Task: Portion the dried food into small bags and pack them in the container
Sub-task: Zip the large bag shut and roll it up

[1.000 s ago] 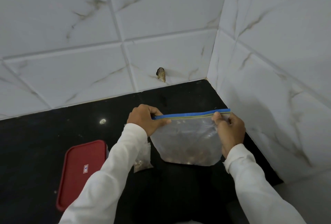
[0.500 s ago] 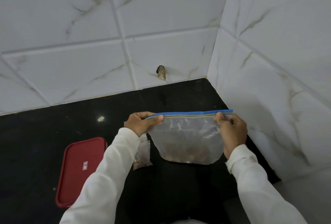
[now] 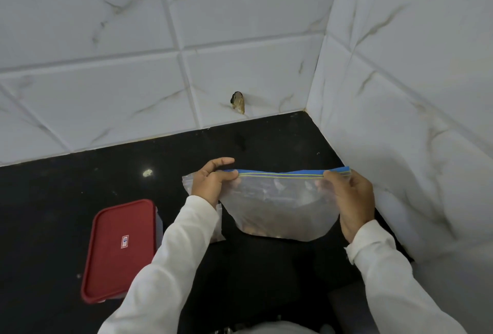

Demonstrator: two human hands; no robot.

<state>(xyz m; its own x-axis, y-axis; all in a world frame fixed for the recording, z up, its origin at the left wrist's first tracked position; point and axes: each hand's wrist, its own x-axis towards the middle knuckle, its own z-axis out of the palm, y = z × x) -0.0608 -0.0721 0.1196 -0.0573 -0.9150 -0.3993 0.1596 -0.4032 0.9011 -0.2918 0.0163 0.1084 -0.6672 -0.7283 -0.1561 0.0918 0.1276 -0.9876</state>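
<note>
Standing by the dark surface (image 3: 53, 213), I saw, farthest left, the container (image 3: 120, 251) lying flat with its red lid shut, well apart from the work. Next along, partly hidden behind the white sleeve, lay a small clear bag (image 3: 217, 224) on the surface, and another scrap of clear plastic showed behind the left wrist; what they held I could not tell. The left hand (image 3: 212, 180) pinched the left end of the blue zip strip, thumb on top and fingers curled behind. Between the hands hung the large zip bag (image 3: 280, 208), upright, its brownish dried food (image 3: 266, 229) slumped at the bottom, which seemed just to touch the surface. The right hand (image 3: 349, 197) gripped the right end of the strip, palm against the bag's side.

The zip looked closed along its length (though I could not be sure at the corners). To open it well, I judged each hand should part the two lips near the middle and pull evenly, keeping the bag upright so nothing spilled.

Obstacles were few: the tiled wall (image 3: 400, 120) stood close on the right, cramping that elbow, and the shut lid would need lifting before any packing.
</note>
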